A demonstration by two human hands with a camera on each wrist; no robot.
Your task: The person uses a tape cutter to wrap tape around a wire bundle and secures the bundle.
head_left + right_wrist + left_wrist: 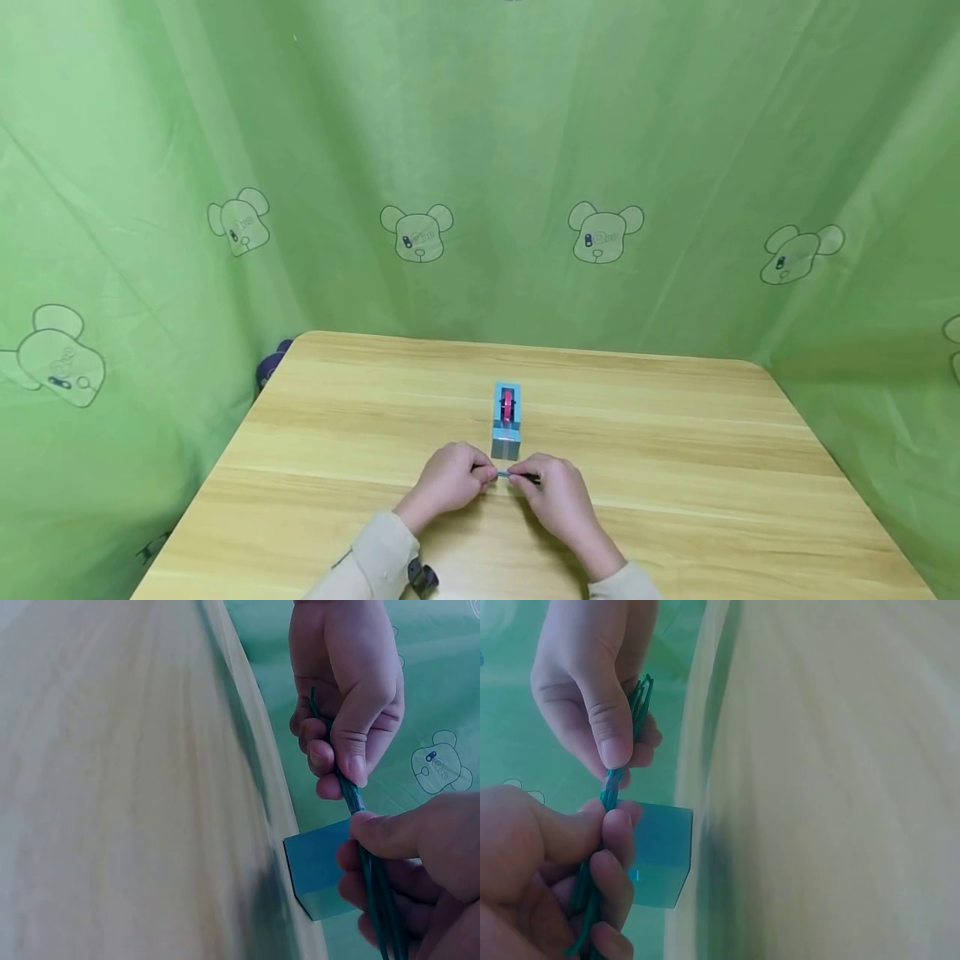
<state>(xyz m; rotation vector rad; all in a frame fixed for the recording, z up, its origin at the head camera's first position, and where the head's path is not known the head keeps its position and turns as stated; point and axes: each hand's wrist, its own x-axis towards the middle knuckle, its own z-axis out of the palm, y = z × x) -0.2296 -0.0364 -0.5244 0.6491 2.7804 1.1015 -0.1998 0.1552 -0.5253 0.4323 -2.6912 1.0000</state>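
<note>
Pale left sleeve (369, 557) at bottom of head view. Lower centre: left hand (453, 477) and right hand (558, 500) each pinch a green cord bundle (609, 796), just below a blue tape dispenser (506, 432). Step looks like taping the bundle; next move likely calls for firm pressing, both sides held. Lettering on the green curtain (510, 125) too small to read; no brand legible.

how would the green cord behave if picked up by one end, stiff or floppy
The green cord is probably light, being just thin strands. It likely bends yet stays somewhat springy, since its looped end juts past the right hand without collapsing.
</note>
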